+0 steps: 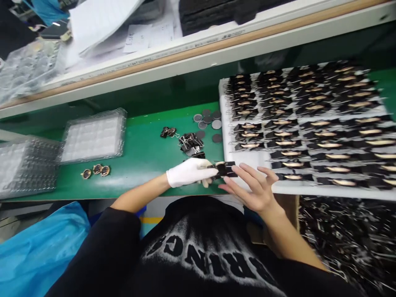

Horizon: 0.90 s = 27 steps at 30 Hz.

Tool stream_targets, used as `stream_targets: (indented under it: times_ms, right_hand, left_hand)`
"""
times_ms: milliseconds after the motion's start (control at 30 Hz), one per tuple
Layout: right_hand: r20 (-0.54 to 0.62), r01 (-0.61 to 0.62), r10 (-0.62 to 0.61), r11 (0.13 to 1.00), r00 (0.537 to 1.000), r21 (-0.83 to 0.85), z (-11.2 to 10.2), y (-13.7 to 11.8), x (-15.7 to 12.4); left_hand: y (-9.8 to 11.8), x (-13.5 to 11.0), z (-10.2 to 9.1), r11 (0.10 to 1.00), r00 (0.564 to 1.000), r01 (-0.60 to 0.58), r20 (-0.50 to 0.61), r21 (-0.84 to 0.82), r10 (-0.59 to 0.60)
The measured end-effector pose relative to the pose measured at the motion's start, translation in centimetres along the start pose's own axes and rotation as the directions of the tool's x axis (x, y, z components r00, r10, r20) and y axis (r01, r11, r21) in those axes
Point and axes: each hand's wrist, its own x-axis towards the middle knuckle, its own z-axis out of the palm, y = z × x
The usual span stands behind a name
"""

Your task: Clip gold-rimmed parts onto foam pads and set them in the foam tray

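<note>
My left hand (188, 171), in a white glove, is closed round a black binder clip with a small gold-rimmed part (223, 168) at the near edge of the green bench. My bare right hand (253, 185) meets it from the right, fingers stretched out and touching the clip. Just beyond lies a white board (247, 157) covered with rows of clipped parts (309, 119). A small heap of loose black clips (190, 143) sits behind my left hand.
Grey round discs (208, 121) lie near the board's left edge. Three gold-rimmed rings (95, 170) rest on the green mat, with clear plastic blister trays (93, 136) stacked at the left. A box of loose clips (349, 239) stands at lower right; a blue bag (37, 247) at lower left.
</note>
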Motion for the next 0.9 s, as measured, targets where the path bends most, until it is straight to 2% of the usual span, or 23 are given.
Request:
stream_targets:
  times_ms: [67, 100, 167, 267, 367, 467, 600, 667, 767, 900]
  right_hand:
    - [-0.044, -0.144, 0.143, 0.989, 0.989, -0.023, -0.5, -0.5, -2.3]
    - [-0.047, -0.195, 0.194, 0.981, 0.980, -0.018, -0.7, -0.7, -3.2]
    - [-0.016, -0.254, 0.254, 0.967, 0.967, -0.007, -1.2, -1.2, -4.6]
    - [0.029, -0.276, 0.276, 0.961, 0.961, -0.005, -1.5, -1.4, -5.4]
    - [0.037, -0.291, 0.290, 0.957, 0.956, 0.015, -1.3, -1.2, -5.1]
    - [0.044, -0.290, 0.289, 0.956, 0.956, 0.031, -1.0, -0.9, -4.7]
    - [0.066, -0.347, 0.347, 0.938, 0.935, -0.013, -0.7, -0.8, -4.3]
    - [0.079, -0.412, 0.420, 0.906, 0.904, -0.097, -0.5, -0.7, -4.2]
    - [0.103, -0.482, 0.516, 0.843, 0.850, -0.239, -0.3, -0.4, -3.9]
    - [0.166, -0.445, 0.503, 0.847, 0.848, -0.292, 0.2, 0.3, -3.1]
  left_hand:
    - [0.8, 1.2, 1.0, 0.946, 0.985, -0.053, -0.139, 0.320, 0.102]
    - [1.2, 1.9, 1.6, 0.864, 0.965, -0.059, -0.194, 0.500, 0.177]
    - [2.2, 3.2, 3.0, 0.631, 0.920, -0.019, -0.234, 0.776, 0.315]
    - [3.7, 5.3, 4.8, 0.360, 0.903, 0.032, -0.181, 0.933, 0.389]
    - [4.6, 7.2, 5.8, 0.216, 0.904, 0.038, -0.125, 0.976, 0.408]
    - [4.7, 8.3, 6.4, 0.153, 0.878, 0.080, -0.142, 0.985, 0.458]
    - [4.1, 8.5, 6.5, 0.189, 0.811, 0.218, -0.286, 0.957, 0.510]
    - [3.8, 8.3, 6.2, 0.203, 0.827, 0.229, -0.300, 0.952, 0.476]
    - [3.1, 7.9, 5.6, 0.179, 0.869, 0.151, -0.217, 0.972, 0.445]
    - [2.0, 7.6, 5.2, 0.152, 0.870, 0.036, -0.106, 0.988, 0.482]
